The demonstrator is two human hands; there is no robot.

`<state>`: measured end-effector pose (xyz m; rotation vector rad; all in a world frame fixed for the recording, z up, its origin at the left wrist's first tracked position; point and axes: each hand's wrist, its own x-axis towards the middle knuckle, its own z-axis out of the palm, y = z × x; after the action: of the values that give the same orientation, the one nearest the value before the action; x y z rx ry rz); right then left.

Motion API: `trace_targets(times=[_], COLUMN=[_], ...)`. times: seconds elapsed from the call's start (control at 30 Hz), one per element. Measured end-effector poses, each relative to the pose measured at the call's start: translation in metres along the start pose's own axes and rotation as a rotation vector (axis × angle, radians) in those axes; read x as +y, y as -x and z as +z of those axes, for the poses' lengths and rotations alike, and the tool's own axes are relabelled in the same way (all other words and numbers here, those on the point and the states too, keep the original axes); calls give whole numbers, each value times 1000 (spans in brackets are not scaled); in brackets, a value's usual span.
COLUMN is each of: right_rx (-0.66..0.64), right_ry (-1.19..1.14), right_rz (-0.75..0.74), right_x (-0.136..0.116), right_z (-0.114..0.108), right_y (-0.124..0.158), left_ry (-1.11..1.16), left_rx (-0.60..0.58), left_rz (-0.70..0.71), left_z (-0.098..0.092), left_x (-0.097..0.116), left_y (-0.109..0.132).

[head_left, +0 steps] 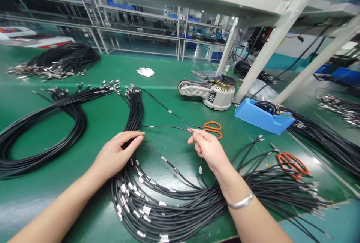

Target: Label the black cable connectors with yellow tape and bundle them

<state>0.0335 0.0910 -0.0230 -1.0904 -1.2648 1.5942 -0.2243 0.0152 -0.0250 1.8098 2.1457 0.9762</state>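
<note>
Black crimped cables lie across green matting; left hand apart from right hand pinching one; shelving beyond

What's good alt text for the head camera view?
A person's right hand pinches thin black cables above a heap of metal-tipped cables on a green workbench, left hand beside them. Orange scissors and a tape dispenser lie beyond.

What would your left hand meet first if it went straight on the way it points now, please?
Your left hand would probably meet the thin black cable just ahead of it, though depth is hard to judge here.
</note>
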Motion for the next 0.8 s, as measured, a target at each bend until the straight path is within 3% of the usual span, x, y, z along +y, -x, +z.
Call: trace_targets(times=[0.2,0.53,0.8], right_rx=[-16,-108,-114], right_ry=[4,72,60], right_rz=[19,81,60], right_x=[-2,-4,-3], right_z=[1,5,7], right_y=[0,4,8], left_ry=[63,6,-48], left_rx=[-28,-176,-187], left_rz=[-64,118,165], left_z=[-4,0,-1], left_x=[7,-1,-5], left_y=[1,2,3])
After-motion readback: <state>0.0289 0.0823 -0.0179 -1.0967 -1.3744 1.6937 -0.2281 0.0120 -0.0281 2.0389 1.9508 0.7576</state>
